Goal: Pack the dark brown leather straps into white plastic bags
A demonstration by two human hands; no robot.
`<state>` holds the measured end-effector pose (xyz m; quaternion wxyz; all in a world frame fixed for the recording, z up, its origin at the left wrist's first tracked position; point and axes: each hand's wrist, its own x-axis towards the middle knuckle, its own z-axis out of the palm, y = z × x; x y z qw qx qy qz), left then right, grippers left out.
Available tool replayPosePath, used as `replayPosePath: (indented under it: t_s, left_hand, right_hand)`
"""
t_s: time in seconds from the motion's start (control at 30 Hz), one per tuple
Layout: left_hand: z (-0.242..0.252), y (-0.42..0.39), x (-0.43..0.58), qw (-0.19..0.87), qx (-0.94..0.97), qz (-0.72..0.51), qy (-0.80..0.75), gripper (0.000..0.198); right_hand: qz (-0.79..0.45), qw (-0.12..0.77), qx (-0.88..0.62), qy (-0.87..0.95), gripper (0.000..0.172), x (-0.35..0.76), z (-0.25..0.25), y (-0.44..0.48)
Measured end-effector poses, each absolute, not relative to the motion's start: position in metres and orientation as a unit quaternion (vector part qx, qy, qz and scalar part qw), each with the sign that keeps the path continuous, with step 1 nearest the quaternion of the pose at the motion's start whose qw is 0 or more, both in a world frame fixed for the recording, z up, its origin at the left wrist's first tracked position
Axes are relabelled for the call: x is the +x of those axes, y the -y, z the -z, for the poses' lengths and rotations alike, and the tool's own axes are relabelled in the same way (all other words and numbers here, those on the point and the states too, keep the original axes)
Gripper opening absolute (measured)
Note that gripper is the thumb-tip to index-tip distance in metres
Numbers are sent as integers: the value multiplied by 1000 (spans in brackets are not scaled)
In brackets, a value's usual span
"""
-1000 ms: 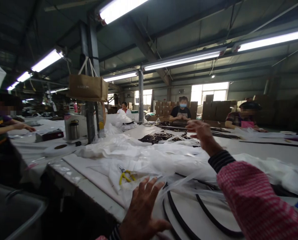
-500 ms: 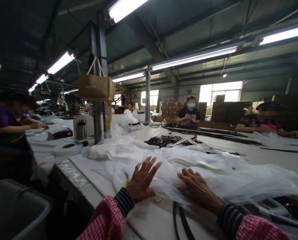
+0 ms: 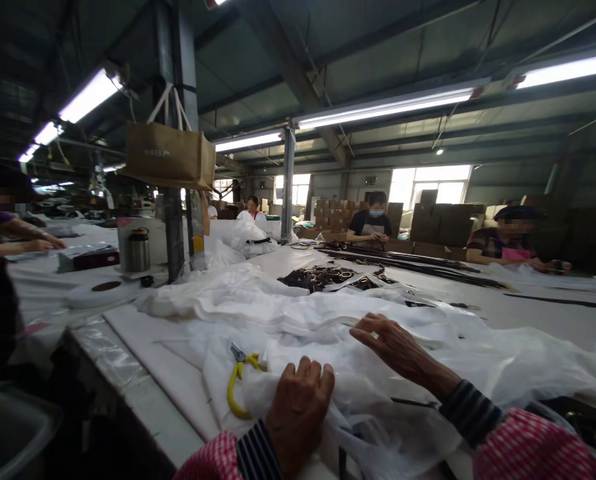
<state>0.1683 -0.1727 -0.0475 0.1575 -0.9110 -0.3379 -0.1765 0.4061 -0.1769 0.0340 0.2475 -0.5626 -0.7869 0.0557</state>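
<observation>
The pile of thin white plastic bags lies heaped across the near end of the counter, right in front of the person. To my eye this stuff is nearly weightless, limp and slick; it will crumple, slide over itself and catch air, so a flat press or a gathered fistful near the edge of a layer looks like the sound way to take hold, not a pinch at one corner.

The left hand is curled down with its grip narrow, knuckles up, bunching a fold of the film. The right hand lies further out on the pile, fingers spread fairly wide and bent, fingertips pressing into the top layer without closing on anything. Yellow-handled pliers lie just beside the left hand, partly tucked under the plastic.

Half a second ago both hands lay flat and open side by side on the film; now the left has closed and drawn nearer the body, the right has reached further out, and the pliers show far more fully.
</observation>
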Motion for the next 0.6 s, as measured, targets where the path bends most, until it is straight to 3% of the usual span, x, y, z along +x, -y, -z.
replayPosePath:
  t_s: [0.1,0.23,0.6]
  left_hand:
    - [62,184,174,211,-894,210,334,44]
    - [68,187,178,234,-882,247,325,34]
    - [60,189,174,160,-904,227,324,33]
  right_hand:
    - [23,202,-591,780,31,391,-27,151]
    - [71,114,-632,763,27,367,-14,136]
    - [95,105,-550,823,16,370,-2,145]
